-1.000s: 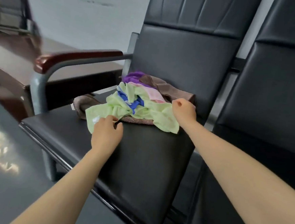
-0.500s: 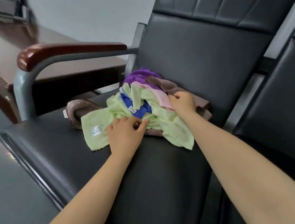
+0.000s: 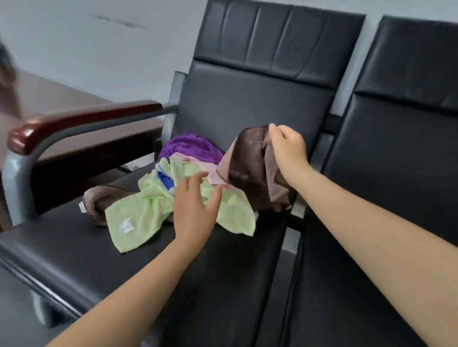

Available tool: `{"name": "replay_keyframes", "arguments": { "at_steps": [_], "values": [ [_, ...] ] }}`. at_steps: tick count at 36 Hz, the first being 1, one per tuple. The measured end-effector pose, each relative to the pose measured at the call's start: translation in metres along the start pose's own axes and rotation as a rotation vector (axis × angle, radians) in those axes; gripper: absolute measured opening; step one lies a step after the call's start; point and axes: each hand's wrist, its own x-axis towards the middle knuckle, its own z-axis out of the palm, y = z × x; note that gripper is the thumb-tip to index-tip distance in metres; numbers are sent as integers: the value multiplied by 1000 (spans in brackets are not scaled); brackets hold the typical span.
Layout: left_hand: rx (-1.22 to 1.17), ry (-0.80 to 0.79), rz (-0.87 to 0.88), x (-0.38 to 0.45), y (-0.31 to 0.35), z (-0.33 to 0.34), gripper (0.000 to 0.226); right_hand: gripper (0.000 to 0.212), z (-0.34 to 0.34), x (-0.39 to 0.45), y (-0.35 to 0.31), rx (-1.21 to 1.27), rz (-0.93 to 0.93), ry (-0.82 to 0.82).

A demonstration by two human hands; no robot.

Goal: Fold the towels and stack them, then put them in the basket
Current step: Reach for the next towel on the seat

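Right hand (image 3: 288, 148) pinches the limp, light brown towel (image 3: 252, 169) by its edge; left hand (image 3: 195, 203), fingers spread, steadies the pile; best gripped at corners.

Blue towel (image 3: 164, 179) mostly buried under green towel (image 3: 137, 215); left hand (image 3: 195, 206) covers pile middle; right chair (image 3: 413, 187) cut off by frame edge; far-left objects blurred

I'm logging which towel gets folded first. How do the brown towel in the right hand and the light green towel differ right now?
The brown towel is lifted off the pile, pinched at its top edge by the right hand; the light green towel lies crumpled on the chair seat. The left hand rests open on the green one, gripping nothing. Both are unfolded.
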Motion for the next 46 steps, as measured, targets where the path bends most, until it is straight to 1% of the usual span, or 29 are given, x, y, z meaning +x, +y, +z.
{"name": "replay_keyframes", "arguments": {
  "at_steps": [3, 6, 7, 9, 10, 12, 14, 16, 19, 21, 23, 25, 26, 29, 32, 34, 36, 39, 42, 46],
  "values": [
    [-83, -90, 76, 7, 51, 5, 59, 36, -29, -13, -18, 6, -22, -40],
    [-117, -191, 123, 14, 86, 8, 67, 34, -54, -24, -34, 12, -24, -62],
    [-131, -235, 133, 15, 98, 8, 62, 33, -66, -29, -40, 9, -15, -57],
    [-142, -324, 148, 13, 118, 7, 32, 33, -89, -37, -50, 7, 5, -44],
    [-145, -358, 159, 9, 130, 7, 22, 35, -102, -41, -54, 1, 11, -33],
    [-163, -371, 188, 2, 144, 6, 27, 35, -122, -48, -60, -4, 34, -28],
    [-207, -375, 191, -7, 155, 6, 28, 30, -142, -57, -62, 12, 58, -17],
    [-280, -430, 128, -17, 169, 5, 28, 28, -160, -66, -64, 20, 65, -7],
    [-426, -576, -68, -34, 196, 1, 27, 32, -187, -85, -64, -14, 87, 13],
    [-515, -670, -211, -49, 212, -3, 33, 44, -209, -102, -62, -60, 137, 17],
    [-580, -772, -293, -60, 218, -3, 42, 38, -227, -117, -61, -100, 193, -9],
    [-484, -847, -234, -74, 226, -3, 56, 32, -246, -135, -60, -133, 249, -38],
    [-425, -860, -193, -76, 228, -1, 57, 31, -252, -140, -60, -147, 268, -54],
    [-275, -929, -105, -92, 238, 3, 55, 31, -272, -160, -55, -171, 320, -35],
    [-218, -916, 14, -105, 243, 11, 44, 37, -289, -174, -53, -179, 376, -6],
    [-200, -869, 129, -112, 247, 12, 32, 44, -301, -183, -53, -202, 402, 6],
    [-203, -806, 224, -114, 249, 12, 29, 48, -312, -190, -54, -217, 409, 20],
    [-241, -763, 304, -114, 250, 12, 25, 39, -330, -203, -56, -195, 421, 39],
    [-255, -799, 370, -118, 256, 12, 23, 30, -346, -215, -55, -137, 416, 32],
    [-223, -871, 361, -126, 270, 20, 37, 22, -359, -224, -48, -88, 424, 37]
  ]
}}
